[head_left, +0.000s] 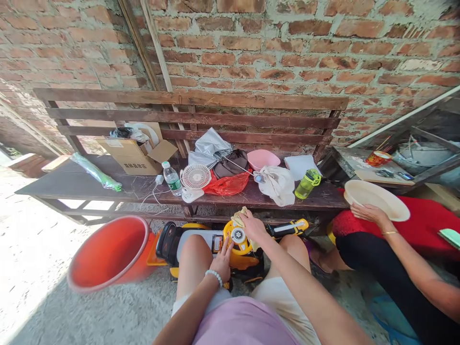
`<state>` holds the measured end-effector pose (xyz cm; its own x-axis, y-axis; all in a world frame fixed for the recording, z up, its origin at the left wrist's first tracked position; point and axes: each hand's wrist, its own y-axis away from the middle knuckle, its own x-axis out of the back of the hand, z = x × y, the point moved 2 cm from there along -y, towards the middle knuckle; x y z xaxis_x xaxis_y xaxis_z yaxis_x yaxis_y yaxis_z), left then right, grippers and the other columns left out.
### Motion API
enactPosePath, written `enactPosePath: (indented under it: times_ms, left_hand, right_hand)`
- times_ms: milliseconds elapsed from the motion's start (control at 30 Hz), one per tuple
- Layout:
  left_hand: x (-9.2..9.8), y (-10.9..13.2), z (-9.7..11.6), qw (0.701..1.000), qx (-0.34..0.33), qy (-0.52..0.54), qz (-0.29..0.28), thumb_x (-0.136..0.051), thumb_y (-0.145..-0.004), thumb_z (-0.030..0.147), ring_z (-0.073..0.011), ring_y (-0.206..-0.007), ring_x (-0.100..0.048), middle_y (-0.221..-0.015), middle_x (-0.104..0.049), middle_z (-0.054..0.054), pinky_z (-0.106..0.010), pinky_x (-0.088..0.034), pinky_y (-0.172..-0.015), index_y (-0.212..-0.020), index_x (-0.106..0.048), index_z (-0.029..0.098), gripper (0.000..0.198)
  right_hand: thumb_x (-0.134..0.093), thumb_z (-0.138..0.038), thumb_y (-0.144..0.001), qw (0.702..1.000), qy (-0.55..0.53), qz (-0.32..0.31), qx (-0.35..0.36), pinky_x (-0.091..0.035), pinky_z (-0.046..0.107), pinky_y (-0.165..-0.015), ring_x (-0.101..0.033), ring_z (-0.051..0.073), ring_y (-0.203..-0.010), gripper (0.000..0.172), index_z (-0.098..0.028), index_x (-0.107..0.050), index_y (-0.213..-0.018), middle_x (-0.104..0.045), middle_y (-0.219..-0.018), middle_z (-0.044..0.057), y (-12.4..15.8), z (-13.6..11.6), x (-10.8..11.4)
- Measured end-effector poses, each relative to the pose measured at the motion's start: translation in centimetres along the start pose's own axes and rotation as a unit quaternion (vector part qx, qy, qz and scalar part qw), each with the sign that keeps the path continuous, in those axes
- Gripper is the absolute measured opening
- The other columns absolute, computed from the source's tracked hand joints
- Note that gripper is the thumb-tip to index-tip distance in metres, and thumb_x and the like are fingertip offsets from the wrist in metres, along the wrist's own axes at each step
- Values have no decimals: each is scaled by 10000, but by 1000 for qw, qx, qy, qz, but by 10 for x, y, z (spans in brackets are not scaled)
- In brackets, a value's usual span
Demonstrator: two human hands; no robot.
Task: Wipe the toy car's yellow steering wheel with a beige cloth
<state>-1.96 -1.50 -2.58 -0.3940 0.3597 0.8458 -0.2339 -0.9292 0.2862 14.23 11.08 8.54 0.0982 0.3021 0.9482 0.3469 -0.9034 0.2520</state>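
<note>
A yellow and white toy ride-on car point(201, 242) stands on the ground between my knees. My left hand point(222, 261), with a bead bracelet on the wrist, rests with its fingers stretched out against the car's yellow steering wheel point(237, 237). My right hand point(253, 225) is closed on a pale yellow cloth point(239, 216) and presses it on the top of the wheel.
An orange bucket point(108, 254) lies tilted at the left. A dark wooden bench point(72, 184) behind holds a cardboard box point(131, 155), a water bottle point(173, 179), a small white fan point(195, 179), a red bag point(228, 184), a green bottle point(307, 184). A person at the right holds a cream plate point(377, 199).
</note>
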Motion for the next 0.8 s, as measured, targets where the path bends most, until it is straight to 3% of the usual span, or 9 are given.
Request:
enactPosePath:
  times_ms: [133,300,433,567,800]
  left_hand:
    - [1,-1,-1,999,9,-31,-15,-490,-722,-46,-329,-1502,-352,-1727,78,-81,-412,-477,-1124,-1660,-47,242,1076]
    - [2,0,0,1000,5,-7,-10,-475,-729,-43,-305,-1520,-319,-1729,84,-65,-376,-473,-1124,-1659,-83,231,1046]
    - [3,1,2,1000,8,5,-12,-457,-754,-40,-297,-1520,-320,-1724,100,-96,-364,-461,-1129,-1655,-109,171,988]
    - [2,0,2,1000,0,30,-8,-455,-742,-45,-278,-1562,-223,-1725,102,-92,-354,-393,-1187,-1654,-103,160,998]
    - [-3,-4,1,999,-8,32,3,-469,-739,-30,-259,-1591,-80,-1717,127,-123,-357,-253,-1264,-1649,-76,113,1001]
  right_hand:
    - [-485,-173,-923,997,-6,-69,-26,-480,339,-939,-664,252,-1164,642,-282,-406,-1550,-545,-1462,153,-25,-2,-15]
    - [-525,-292,-945,992,-41,-72,-97,-482,355,-921,-666,268,-1160,677,-273,-318,-1590,-602,-1372,181,-19,13,-34]
    - [-536,-324,-938,981,-95,-67,-153,-473,348,-913,-658,284,-1173,718,-243,-290,-1607,-645,-1329,183,2,24,-45]
    - [-526,-283,-925,975,-130,-50,-175,-468,317,-900,-675,258,-1134,764,-260,-236,-1632,-655,-1323,152,30,24,-59]
    - [-538,-268,-913,974,-155,-55,-156,-472,303,-904,-669,262,-1146,778,-210,-243,-1631,-631,-1354,169,80,-9,-92]
